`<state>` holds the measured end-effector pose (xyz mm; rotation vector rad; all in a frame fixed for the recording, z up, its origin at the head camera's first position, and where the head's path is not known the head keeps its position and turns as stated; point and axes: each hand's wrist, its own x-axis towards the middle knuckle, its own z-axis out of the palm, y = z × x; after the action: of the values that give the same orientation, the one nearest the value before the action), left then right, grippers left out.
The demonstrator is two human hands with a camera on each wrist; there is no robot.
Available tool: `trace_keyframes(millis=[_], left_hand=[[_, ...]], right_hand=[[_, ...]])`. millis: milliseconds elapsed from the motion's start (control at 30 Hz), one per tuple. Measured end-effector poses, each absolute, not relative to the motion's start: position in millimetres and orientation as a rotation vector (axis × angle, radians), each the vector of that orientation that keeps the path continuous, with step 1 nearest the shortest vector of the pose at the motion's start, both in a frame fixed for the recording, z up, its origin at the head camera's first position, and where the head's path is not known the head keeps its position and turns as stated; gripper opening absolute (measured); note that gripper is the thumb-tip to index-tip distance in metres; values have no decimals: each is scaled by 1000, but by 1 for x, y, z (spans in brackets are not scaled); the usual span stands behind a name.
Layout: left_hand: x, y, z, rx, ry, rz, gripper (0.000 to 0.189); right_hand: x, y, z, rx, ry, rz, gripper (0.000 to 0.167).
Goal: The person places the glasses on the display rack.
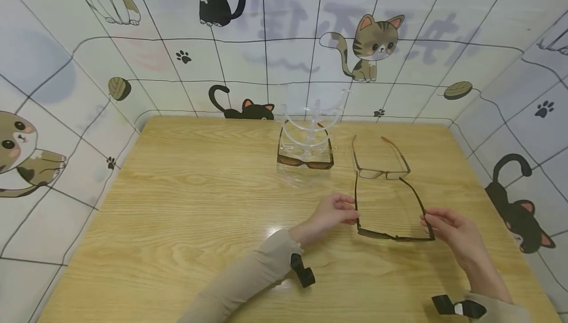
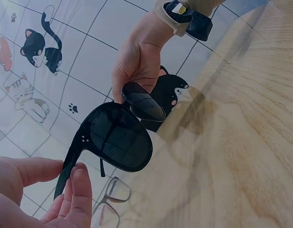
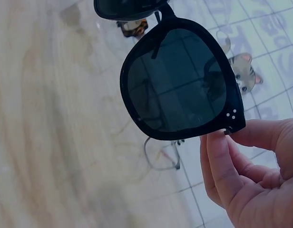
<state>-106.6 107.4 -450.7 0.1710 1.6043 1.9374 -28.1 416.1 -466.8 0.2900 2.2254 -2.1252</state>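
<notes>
A pair of black sunglasses (image 1: 395, 237) with dark lenses is held above the table's right half, temples unfolded and pointing away from me. My left hand (image 1: 334, 213) pinches one temple near its hinge, thumb on one side and fingers on the other, as the left wrist view shows. At the opposite temple, my right hand (image 1: 459, 232) pinches close to the frame's corner; the right wrist view shows that dark lens (image 3: 177, 83) up close. Just beyond the sunglasses, thin-framed glasses (image 1: 383, 174) with brownish temple tips lie unfolded on the table.
A clear plastic display stand (image 1: 312, 128) with curved arms stands at the table's back. Brown-tinted sunglasses (image 1: 306, 164) with dark temples sit at its lower part, with a thin pale frame above them. Cat-print sheeting (image 1: 284, 61) surrounds the wooden table (image 1: 191, 204) at the back and sides.
</notes>
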Motion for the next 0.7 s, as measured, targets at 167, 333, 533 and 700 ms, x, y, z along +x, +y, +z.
trace_keyframes(millis=[167,333,533,700], left_hand=[[-107,97,-442,165,1602,1965,27],[-106,88,-433,160,1575,2004,27],[-103,74,-421,144,1566,2027,28],[-102,61,-411,163,1573,2047,28]], right_hand=[[-36,422,-480,241,2225,-2176,22],[-38,408,-465,194,2212,-2210,19],[-37,376,-429,141,2217,-2231,17],[-38,352,-407,67,2194,-2271,15]])
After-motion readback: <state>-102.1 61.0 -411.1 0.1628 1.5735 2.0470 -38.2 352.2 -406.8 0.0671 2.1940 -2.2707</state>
